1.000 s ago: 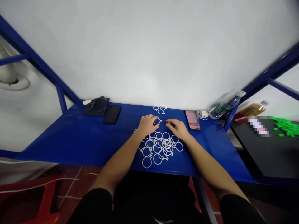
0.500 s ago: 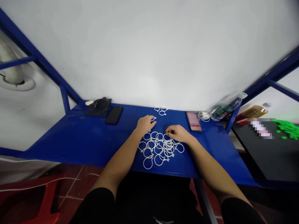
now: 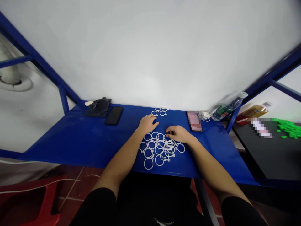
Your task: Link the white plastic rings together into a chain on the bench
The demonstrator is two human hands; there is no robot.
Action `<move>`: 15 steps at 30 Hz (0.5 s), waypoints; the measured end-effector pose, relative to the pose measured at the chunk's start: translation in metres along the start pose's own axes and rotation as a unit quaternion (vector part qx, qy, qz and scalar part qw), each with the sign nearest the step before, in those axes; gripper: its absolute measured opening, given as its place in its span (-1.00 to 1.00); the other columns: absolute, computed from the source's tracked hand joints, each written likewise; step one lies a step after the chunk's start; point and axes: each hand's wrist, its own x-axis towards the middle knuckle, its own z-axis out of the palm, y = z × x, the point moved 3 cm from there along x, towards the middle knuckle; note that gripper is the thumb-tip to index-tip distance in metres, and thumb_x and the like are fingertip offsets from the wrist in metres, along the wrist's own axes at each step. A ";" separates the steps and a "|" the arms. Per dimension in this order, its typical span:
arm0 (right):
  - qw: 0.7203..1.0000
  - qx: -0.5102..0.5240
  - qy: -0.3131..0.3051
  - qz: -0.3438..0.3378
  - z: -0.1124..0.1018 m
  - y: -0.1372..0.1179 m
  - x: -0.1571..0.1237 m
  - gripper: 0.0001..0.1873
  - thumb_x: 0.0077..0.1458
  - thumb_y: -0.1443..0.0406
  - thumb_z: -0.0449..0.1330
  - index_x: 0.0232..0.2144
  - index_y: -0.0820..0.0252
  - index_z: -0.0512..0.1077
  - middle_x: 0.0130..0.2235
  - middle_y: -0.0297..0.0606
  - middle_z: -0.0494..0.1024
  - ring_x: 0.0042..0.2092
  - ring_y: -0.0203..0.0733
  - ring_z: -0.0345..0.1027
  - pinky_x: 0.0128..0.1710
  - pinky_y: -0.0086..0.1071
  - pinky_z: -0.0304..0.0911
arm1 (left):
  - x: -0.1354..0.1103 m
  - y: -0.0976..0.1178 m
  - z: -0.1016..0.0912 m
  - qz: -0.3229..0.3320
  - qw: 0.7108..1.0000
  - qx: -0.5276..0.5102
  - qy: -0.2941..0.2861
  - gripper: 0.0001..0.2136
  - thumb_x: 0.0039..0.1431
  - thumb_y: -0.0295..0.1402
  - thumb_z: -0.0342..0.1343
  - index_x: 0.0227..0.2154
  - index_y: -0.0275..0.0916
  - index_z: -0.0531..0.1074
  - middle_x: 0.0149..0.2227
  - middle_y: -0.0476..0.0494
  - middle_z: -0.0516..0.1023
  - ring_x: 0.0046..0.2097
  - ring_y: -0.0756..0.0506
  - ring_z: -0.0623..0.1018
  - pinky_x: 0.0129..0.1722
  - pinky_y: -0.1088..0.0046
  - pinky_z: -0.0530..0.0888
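A pile of thin white plastic rings [image 3: 151,145], each with a small tab, lies near the front edge of the blue table [image 3: 77,138]. Beyond it, near the wall, several more rings form a small group. My left hand [image 3: 147,123] is over the table between the two, palm down, thumb apart from the fingers. Its fingertips are just short of the nearest ring [image 3: 154,113] of that group. At the pile's far right edge is my right hand [image 3: 179,134], fingers loosely curled, with a gap between thumb and forefinger. Its thumb overlaps one ring; whether it touches is unclear.
A black phone [image 3: 114,115] and a dark crumpled item [image 3: 100,107] lie at the left. To the right are a phone [image 3: 194,121], a white cable [image 3: 207,116] and a leaning water bottle [image 3: 227,108]. A black side table [image 3: 270,157] carries green pieces [image 3: 290,128].
My left hand has let go of a ring, which now lies in the group by the wall, and its fingers have drawn back slightly. The right hand has stayed in place.
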 end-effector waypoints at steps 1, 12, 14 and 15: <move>1.000 0.000 0.000 -0.001 0.000 0.000 0.000 -0.84 0.18 0.26 0.32 -0.17 0.12 0.60 -0.36 -0.35 0.60 -0.40 -0.28 0.40 -0.34 -0.42 0.16 | 0.000 0.000 0.001 0.004 1.000 0.000 0.003 -0.64 0.34 -0.14 0.18 0.08 -0.18 0.58 0.19 -0.21 0.54 0.12 -0.28 0.53 0.16 0.17 0.45; 0.998 -0.064 0.006 0.007 -0.003 -0.002 -0.001 -0.95 0.20 0.31 0.27 -0.31 0.14 0.54 -0.31 -0.30 0.60 -0.35 -0.25 0.40 -0.32 -0.41 0.14 | -0.001 0.002 -0.001 0.036 0.993 -0.091 0.068 -0.68 0.33 -0.20 0.21 0.05 -0.22 0.58 0.21 -0.24 0.52 0.13 -0.23 0.56 0.15 0.19 0.48; 0.993 -0.112 0.019 0.030 -0.004 0.000 -0.001 -0.94 0.20 0.32 0.25 -0.34 0.13 0.53 -0.29 -0.28 0.61 -0.31 -0.21 0.43 -0.32 -0.39 0.12 | -0.003 0.009 -0.002 0.073 0.988 -0.115 0.066 -0.74 0.34 -0.22 0.21 0.00 -0.21 0.60 0.07 -0.19 0.61 0.05 -0.18 0.59 0.11 0.23 0.50; 0.989 -0.138 0.030 0.049 -0.005 0.001 -0.001 -0.93 0.20 0.33 0.24 -0.34 0.13 0.52 -0.28 -0.26 0.62 -0.30 -0.19 0.44 -0.33 -0.38 0.10 | -0.005 0.014 -0.003 0.092 0.986 -0.123 0.060 -0.76 0.35 -0.23 0.21 -0.03 -0.20 0.60 0.01 -0.17 0.64 0.01 -0.16 0.59 0.09 0.24 0.50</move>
